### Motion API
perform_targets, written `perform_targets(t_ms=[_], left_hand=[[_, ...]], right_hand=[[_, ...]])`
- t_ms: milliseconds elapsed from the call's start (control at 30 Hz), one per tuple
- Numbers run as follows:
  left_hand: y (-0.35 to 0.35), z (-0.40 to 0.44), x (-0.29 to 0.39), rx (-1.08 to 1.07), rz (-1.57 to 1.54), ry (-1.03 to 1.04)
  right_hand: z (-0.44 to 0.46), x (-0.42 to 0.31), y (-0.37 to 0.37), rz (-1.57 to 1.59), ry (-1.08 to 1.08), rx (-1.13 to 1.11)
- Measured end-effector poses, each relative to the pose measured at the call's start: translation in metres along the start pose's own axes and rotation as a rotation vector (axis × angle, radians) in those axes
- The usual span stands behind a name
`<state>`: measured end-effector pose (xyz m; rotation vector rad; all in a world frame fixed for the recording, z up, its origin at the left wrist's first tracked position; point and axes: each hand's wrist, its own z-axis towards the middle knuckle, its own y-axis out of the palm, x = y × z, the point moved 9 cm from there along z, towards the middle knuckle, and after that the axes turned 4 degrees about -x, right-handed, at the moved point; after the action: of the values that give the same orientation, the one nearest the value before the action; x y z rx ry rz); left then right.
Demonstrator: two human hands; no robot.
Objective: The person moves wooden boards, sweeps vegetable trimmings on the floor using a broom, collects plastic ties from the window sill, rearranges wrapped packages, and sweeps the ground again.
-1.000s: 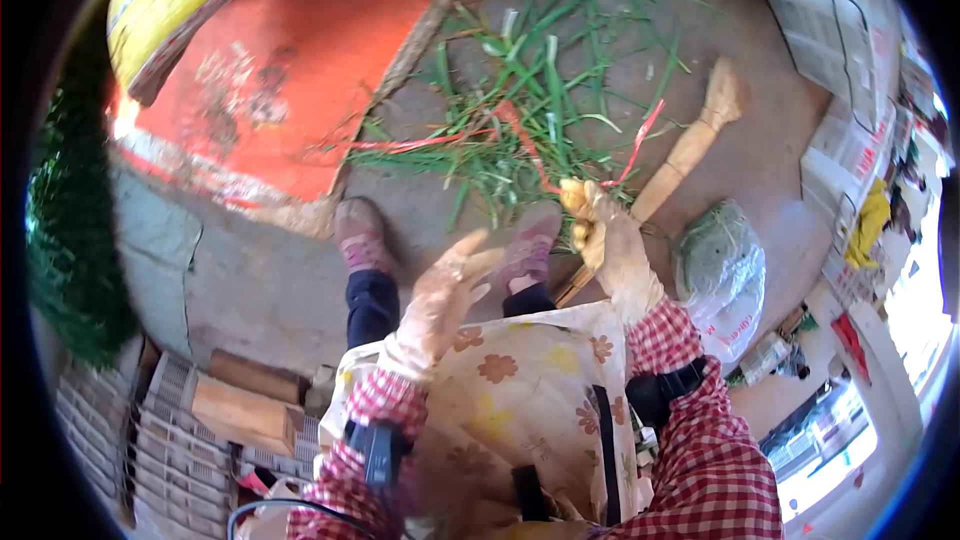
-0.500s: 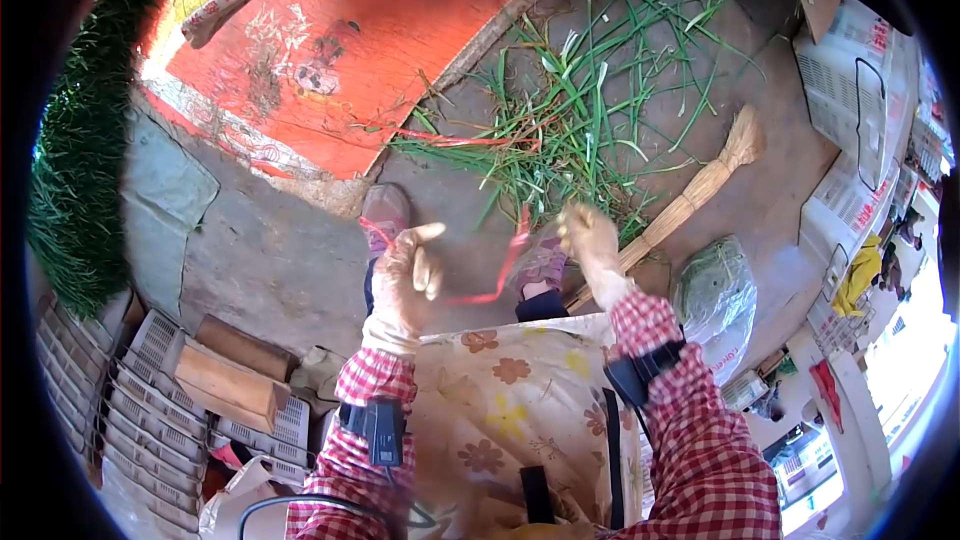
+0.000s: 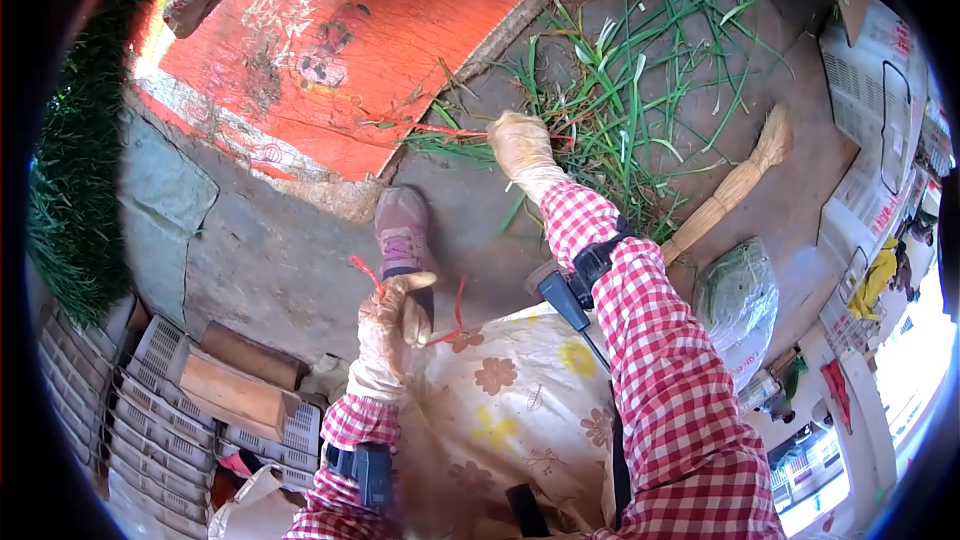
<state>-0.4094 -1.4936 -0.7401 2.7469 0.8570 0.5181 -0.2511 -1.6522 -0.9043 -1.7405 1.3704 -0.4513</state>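
Red string [image 3: 460, 312] sits gripped in the left hand [image 3: 388, 325], while the right hand [image 3: 520, 147] meets another strand [image 3: 448, 130], whether gripping I cannot tell.

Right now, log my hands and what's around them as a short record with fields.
Left hand: holding a short red strip, ends hanging loose
Right hand: reaching to another red strip; fingers hidden, grip unclear
Floor: scattered green leaves, straw broom, clear plastic bag
Upper left: orange sheet
Lap: flowered cloth
Lower left: stacked crates, wood block
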Motion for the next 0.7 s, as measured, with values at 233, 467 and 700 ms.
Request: perform_targets(t_ms=[233, 467, 700], left_hand=[[0.007, -0.017, 0.012, 0.021, -0.055, 0.046], [0.072, -0.045, 0.048, -0.068, -0.01, 0.059], [0.123, -0.091, 0.103, -0.147, -0.002, 0.152]], right_hand=[[-0.099, 0.041, -0.108, 0.571, 0.126, 0.158], [-0.2, 0.108, -0.153, 1.353, 0.595, -0.089], [-0.255, 0.102, -0.23, 2.216, 0.482, 0.312]])
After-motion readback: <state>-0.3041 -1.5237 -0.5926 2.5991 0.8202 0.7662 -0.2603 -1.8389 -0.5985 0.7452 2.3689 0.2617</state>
